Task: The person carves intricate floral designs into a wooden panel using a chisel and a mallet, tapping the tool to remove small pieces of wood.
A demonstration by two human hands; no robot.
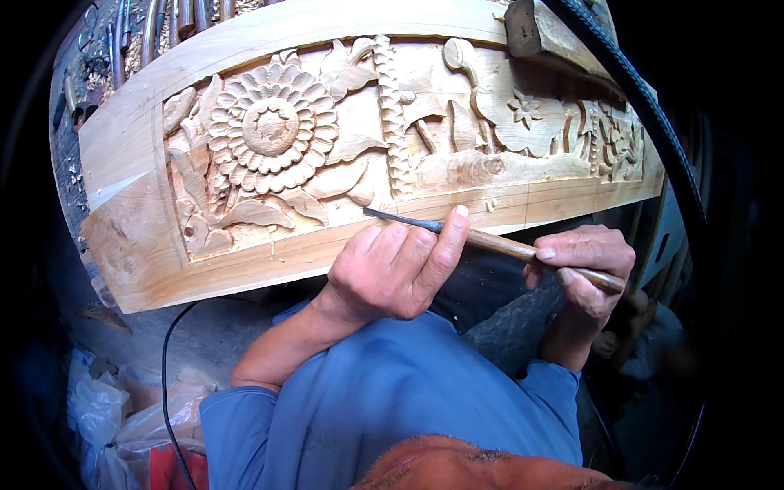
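Observation:
A long pale wooden panel [122, 269] lies before me, carved in relief with a large round flower [269, 122], leaves and a twisted column [392, 122]. My left hand [392, 269] is closed around the front of a carving chisel [498, 245], thumb raised along its dark metal shank, knuckles by the panel's near edge. The blade tip [369, 211] rests at the lower edge of the carving, below the leaves right of the flower. My right hand [588, 269] grips the wooden handle toward its back end.
Several tools [151, 33] and shavings lie behind the panel at top left. A wooden block or mallet [547, 37] sits at top right, beside a braided cable [645, 98]. Plastic bags [131, 416] lie lower left. A dim shape, possibly another person [649, 343], is at lower right.

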